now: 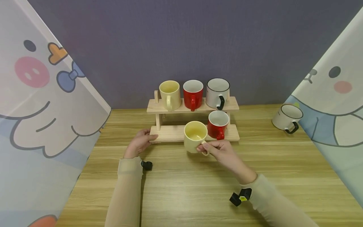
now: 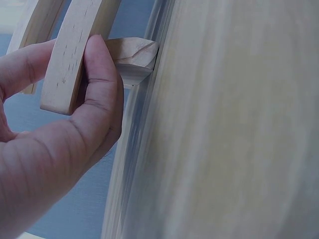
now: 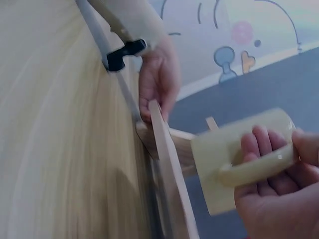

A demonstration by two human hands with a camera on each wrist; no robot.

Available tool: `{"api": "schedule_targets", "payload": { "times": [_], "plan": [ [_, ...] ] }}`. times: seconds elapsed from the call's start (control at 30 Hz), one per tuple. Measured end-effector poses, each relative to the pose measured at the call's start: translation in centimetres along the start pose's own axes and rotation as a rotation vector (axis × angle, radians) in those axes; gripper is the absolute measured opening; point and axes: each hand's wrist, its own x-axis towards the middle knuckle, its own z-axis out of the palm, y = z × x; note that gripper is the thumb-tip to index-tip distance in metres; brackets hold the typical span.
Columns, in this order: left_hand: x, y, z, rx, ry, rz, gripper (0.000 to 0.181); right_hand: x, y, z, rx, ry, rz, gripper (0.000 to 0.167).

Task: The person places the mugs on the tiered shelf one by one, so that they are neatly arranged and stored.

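Note:
My right hand (image 1: 224,154) holds a yellow mug (image 1: 191,142) by its handle, upright in front of the lower tier of a two-tier wooden rack (image 1: 170,134). In the right wrist view, fingers curl round the mug's handle (image 3: 261,167). At the rack's left end, my left hand (image 1: 140,141) grips the lower board (image 2: 67,64) between thumb and fingers. On that lower tier, right of the held mug, stands a red mug (image 1: 216,130). Along the upper tier sit another yellow mug (image 1: 173,97), a red mug (image 1: 188,100) and a white mug (image 1: 212,98) with a black rim.
Off to the right, a white mug (image 1: 282,119) with a black handle stands on the wooden table (image 1: 181,195). Behind the rack rises a dark wall (image 1: 181,41). Cartoon-printed panels (image 1: 34,119) flank the table on both sides.

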Motion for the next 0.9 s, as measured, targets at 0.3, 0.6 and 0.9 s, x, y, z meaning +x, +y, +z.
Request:
{"api": "schedule_targets", "payload": {
  "times": [0.3, 0.6, 0.9],
  "plan": [
    [0.1, -0.1, 0.0, -0.007, 0.013, -0.003, 0.058, 2.1, 0.9, 3.6, 0.093, 0.240, 0.015, 0.020],
    [0.1, 0.1, 0.0, -0.005, -0.007, -0.004, 0.059, 3.5, 1.5, 5.2, 0.071, 0.405, 0.038, 0.020],
    [0.1, 0.2, 0.1, -0.021, 0.004, -0.012, 0.060, 4.6, 2.1, 5.6, 0.009, 0.439, 0.057, 0.018]
  ]
}}
